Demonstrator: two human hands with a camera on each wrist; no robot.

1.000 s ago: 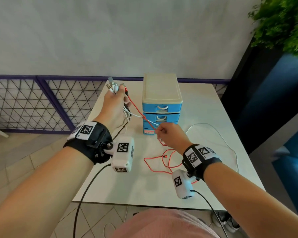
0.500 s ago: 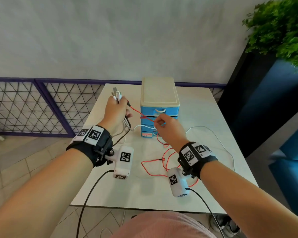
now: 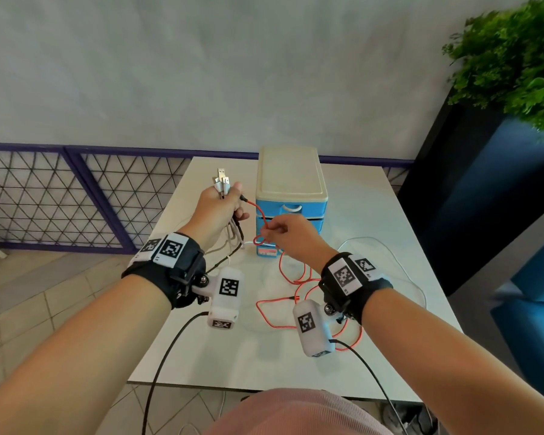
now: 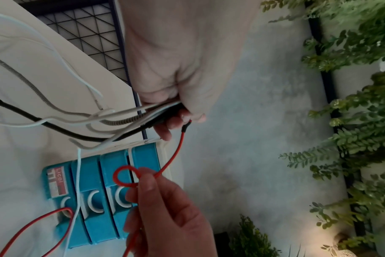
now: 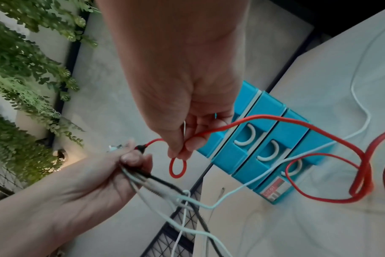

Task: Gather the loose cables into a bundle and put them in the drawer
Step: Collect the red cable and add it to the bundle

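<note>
**Red cable looped in the right hand, bundle held in the left**

The left hand (image 3: 215, 208) is raised above the white tabletop (image 3: 374, 215), its grip clamped round a bundle of white, grey and black cables (image 4: 112, 120). Their metal plug ends (image 3: 222, 182) stick up out of the fist, while the loose lengths hang down to the tabletop. One end of the thin red cable (image 3: 258, 211) is also caught in this grip, by its black collar.

The right hand (image 3: 291, 237) is just beside the left, in front of the small blue plastic drawer unit with a cream top (image 3: 291, 183). Thumb and fingertips (image 5: 178, 149) are pinched together on the red cable, which forms a small round loop (image 5: 178, 167) right at the pinch. From there the rest of the red cable trails down and lies in loose curves on the tabletop near the person. A thin white cable (image 3: 399, 265) lies in a wide arc on the tabletop to the right.

All three drawers of the unit are closed.
</note>
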